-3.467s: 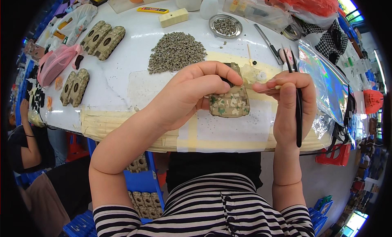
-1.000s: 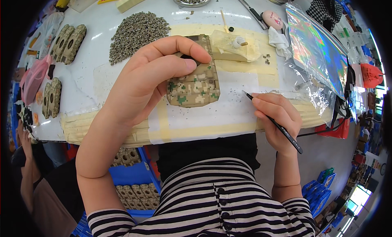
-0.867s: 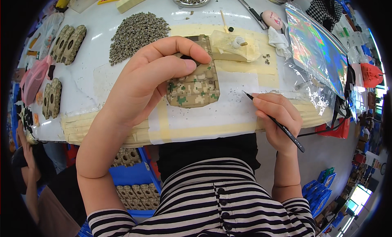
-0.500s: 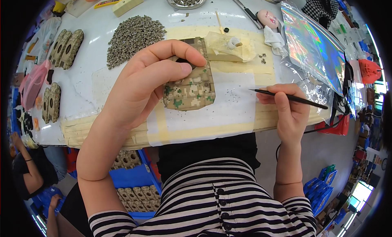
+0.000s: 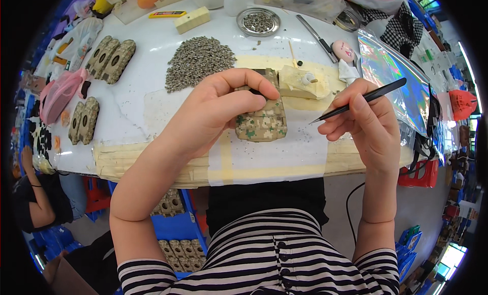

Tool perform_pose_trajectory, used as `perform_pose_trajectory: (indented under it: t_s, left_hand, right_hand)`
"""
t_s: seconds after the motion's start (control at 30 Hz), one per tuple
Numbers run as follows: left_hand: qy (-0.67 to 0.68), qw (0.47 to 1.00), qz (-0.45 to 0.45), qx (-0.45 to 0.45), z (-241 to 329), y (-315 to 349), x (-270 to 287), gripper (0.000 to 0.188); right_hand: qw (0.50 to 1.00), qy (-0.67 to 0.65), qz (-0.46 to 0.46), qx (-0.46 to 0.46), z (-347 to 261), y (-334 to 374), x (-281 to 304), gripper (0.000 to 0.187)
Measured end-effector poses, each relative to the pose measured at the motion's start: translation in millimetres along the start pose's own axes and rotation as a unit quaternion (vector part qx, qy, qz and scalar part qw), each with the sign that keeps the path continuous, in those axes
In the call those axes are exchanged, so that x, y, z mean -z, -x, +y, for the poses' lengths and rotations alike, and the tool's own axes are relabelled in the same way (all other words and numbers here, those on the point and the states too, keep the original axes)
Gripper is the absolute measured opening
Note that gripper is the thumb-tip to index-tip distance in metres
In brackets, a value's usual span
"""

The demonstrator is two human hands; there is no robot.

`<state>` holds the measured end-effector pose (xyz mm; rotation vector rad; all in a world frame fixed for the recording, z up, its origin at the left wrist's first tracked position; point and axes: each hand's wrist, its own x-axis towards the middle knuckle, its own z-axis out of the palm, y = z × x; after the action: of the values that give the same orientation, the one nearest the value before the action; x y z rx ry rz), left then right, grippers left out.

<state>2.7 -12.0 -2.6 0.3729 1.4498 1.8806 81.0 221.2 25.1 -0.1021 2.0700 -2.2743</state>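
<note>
On the smooth white bench (image 5: 145, 51), over a sheet of white paper (image 5: 267, 165), one boxy camouflage piece (image 5: 262, 127) with square green spots is held by the left hand (image 5: 221, 104), whose thumb and forefinger pinch its upper part; whether it rests on the sheet, I cannot tell. The right hand (image 5: 373, 119) has its fingers pressed around one pair of slender black tweezers (image 5: 385, 90), whose fine tip points to the left, near the camouflage piece but apart from it. Beyond lies one mound of small, rough grey bits (image 5: 201, 64), too many for counting, and one round shiny dish (image 5: 241, 22) carries more of them. To the left are five camouflage shells (image 5: 119, 61), grouped as three and two, with dark oval openings.
</note>
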Motion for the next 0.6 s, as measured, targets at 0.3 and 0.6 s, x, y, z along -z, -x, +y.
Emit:
perform_pose_trajectory:
  t_s: [0.3, 0.6]
  left_hand:
    - [0.031, 0.999, -0.024, 0.036, 3.8, 1.4, 6.2, 0.018]
    - [0.06, 0.997, -0.028, 0.047, 5.3, 3.1, 5.9, 0.018]
  right_hand:
    - [0.982, 0.113, -0.141, 0.061, -28.8, -38.3, -29.2, 0.024]
    - [0.97, 0.159, -0.175, 0.046, -32.0, -41.6, -32.5, 0.022]
